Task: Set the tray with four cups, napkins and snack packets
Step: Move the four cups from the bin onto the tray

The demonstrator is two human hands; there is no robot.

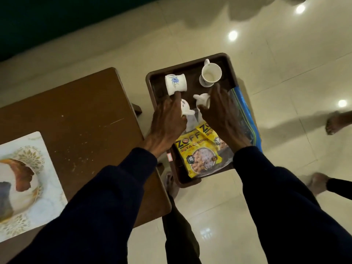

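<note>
A dark brown tray (152,96) sits beside the wooden table. At its far right a white cup (210,74) stands upright. At the far left a white cup with a blue flower (175,83) lies on its side. My left hand (167,121) covers and grips a third white cup (185,109), its forefinger touching the flowered cup. My right hand (221,113) is closed on a fourth white cup (202,100), which is tilted. Between the hands a white napkin (191,123) shows. Two yellow snack packets (200,151) lie overlapping at the tray's near end.
The brown wooden table (80,121) stands to the left with a printed placemat (24,178) on it. A clear and blue plastic bag (245,111) lies along the tray's right side. Other people's bare feet (335,122) stand on the glossy tiled floor at the right.
</note>
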